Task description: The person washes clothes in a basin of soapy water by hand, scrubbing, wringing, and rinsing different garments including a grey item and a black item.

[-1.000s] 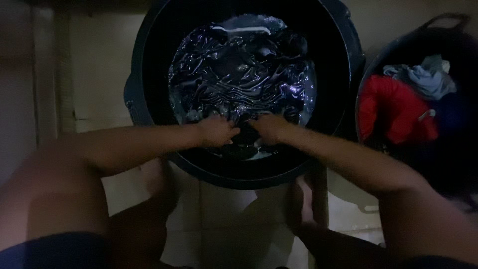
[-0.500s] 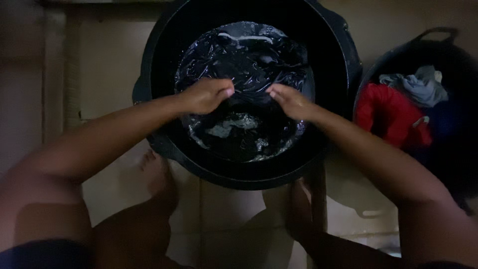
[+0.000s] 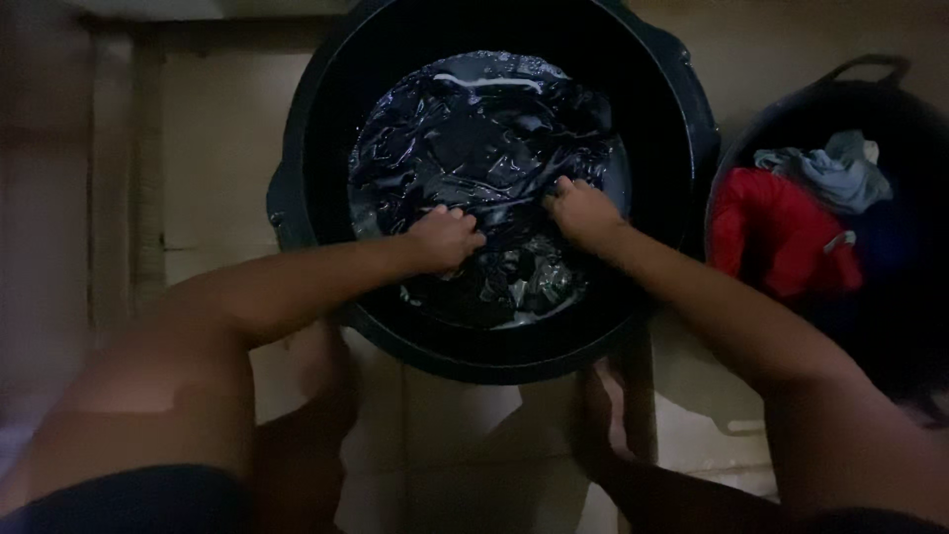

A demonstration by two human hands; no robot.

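Both hands were down in the black basin [image 3: 682, 148], working a dark wet cloth [image 3: 474, 138] that lay spread across the soapy water. The left hand [image 3: 445, 240] had its grip clamped on a bunched fold of the cloth, fingers curled under. The right hand [image 3: 583, 210] had its grip closed on the same ridge of fabric, a little farther off and to the right of the left grip. Between the two grips the cloth ran as a taut, gathered band; beyond them it fanned out loose and glossy, and on the near side of them it lay crumpled in the water.

To scrub well here, it seemed best that the two grips stay close together on that ridge, so that the fabric between them rubbed against itself rather than merely stretching. Working low over the water would probably keep the splash inside the basin wall.

Well to the right of the right grip stood a second dark tub [image 3: 870, 69], holding a red garment [image 3: 776, 227] and a grey garment [image 3: 830, 163]. Bare feet rested on the tiled floor [image 3: 208, 148] below the basin.
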